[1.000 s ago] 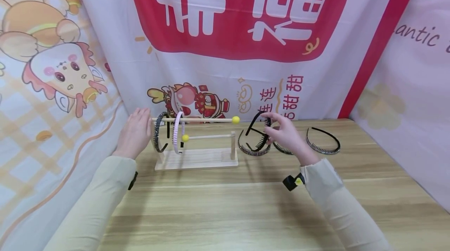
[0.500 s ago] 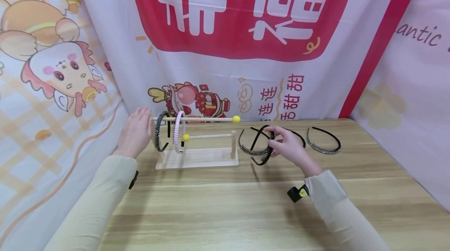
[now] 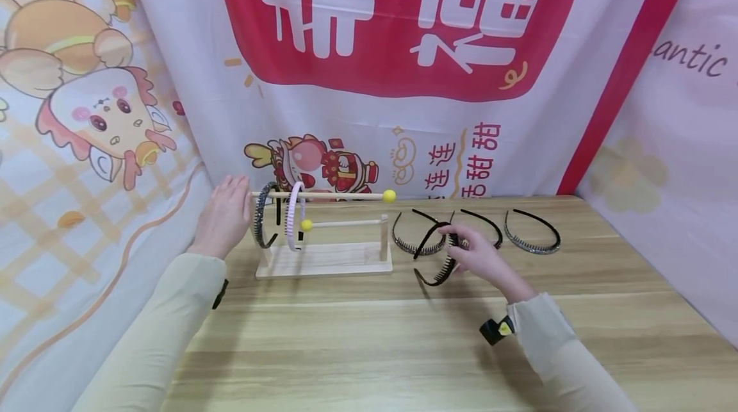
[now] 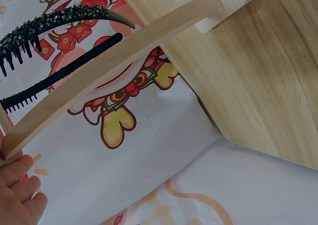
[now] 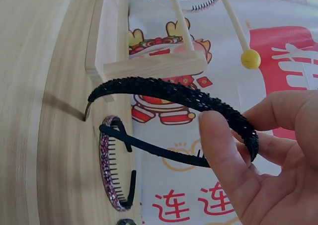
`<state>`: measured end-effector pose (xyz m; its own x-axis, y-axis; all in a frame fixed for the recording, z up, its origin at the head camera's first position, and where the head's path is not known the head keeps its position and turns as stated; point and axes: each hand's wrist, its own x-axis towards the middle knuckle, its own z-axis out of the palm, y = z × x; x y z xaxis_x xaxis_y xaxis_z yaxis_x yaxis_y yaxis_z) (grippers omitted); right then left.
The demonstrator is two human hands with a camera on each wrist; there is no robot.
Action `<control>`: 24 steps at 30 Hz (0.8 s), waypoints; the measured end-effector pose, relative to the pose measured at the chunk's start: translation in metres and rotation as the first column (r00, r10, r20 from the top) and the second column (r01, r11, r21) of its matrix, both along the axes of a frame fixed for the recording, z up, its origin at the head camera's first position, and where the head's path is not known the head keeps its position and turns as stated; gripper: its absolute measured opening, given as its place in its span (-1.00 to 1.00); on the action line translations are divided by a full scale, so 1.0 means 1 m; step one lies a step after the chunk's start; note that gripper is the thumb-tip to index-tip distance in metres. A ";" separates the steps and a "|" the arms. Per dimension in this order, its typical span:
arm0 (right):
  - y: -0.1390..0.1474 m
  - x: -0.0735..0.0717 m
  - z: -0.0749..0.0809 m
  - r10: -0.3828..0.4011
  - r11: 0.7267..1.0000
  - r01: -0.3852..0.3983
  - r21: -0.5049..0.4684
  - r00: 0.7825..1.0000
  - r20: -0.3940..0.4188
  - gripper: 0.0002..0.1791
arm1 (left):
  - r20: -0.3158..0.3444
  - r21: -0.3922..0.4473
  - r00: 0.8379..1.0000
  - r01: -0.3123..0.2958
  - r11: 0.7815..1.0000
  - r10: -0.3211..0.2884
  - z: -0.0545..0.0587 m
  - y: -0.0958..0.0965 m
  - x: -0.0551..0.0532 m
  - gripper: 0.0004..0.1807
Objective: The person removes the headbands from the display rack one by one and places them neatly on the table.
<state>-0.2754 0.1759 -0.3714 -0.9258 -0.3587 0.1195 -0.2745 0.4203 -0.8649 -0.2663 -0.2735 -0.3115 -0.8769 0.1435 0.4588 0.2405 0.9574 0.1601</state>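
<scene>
We see the R hand (image 3: 475, 252) pinching, thumb vs. fingers, a black, sequin-covered, toothed headband (image 5: 164, 88). It's held on its side w/ the tips toward the stand, over the table's mid-right & nearer us than the headbands lying there. Can't tell if its lower tip touches the table.

L hand (image 3: 221, 216) is at the top of the tall left upright (image 4: 114, 61) of a pale wooden two-rod stand (image 3: 334, 263); fingertips touch the wood there, but we can't tell whether they grip or just rest.

Stand's on the light wood-grain table (image 3: 346, 341), L of centre. Upper rod (image 3: 346, 196) ends at R in a yellow ball (image 3: 389, 196); lower rod runs from the short right upright (image 3: 384, 239) & ends at L in another yellow ball. Two hang on the upper rod: a dark, glitter-studded headband (image 3: 259, 216) nearest the L hand, then a pale pink, ribbed headband (image 3: 289, 220) just R of it.

On the table, R of the stand, we count three more in a row: a toothed headband w/ pinkish multicolour stones (image 5: 105, 165) nearest the stand, a dark headband partly hidden behind the R hand (image 3: 490, 223), & a black headband w/ a silvery studded front (image 3: 533, 248) furthest R, well apart from the stand.

Both arms wear cream sleeves (image 3: 155, 309), w/ a small black device (image 3: 492, 331) at the R wrist. Behind: white cloth w/ a big red panel (image 3: 398, 79), white characters & cartoon prints.
</scene>
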 end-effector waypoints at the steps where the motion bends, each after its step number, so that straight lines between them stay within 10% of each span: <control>1: 0.000 0.004 0.004 -0.003 1.000 0.003 0.008 1.000 0.010 -0.48 | -0.001 -0.001 1.000 0.001 1.000 -0.001 0.000 0.000 0.000 -0.51; 13: 0.028 0.003 -0.008 0.073 0.995 -0.082 0.061 0.988 0.133 -0.69 | -0.017 -0.008 1.000 -0.008 1.000 0.008 0.000 0.002 0.002 -0.52; 24: 0.040 0.011 -0.027 0.191 0.963 -0.243 0.114 0.920 0.344 -0.82 | -0.019 -0.004 1.000 -0.010 1.000 0.010 0.000 0.003 0.002 -0.52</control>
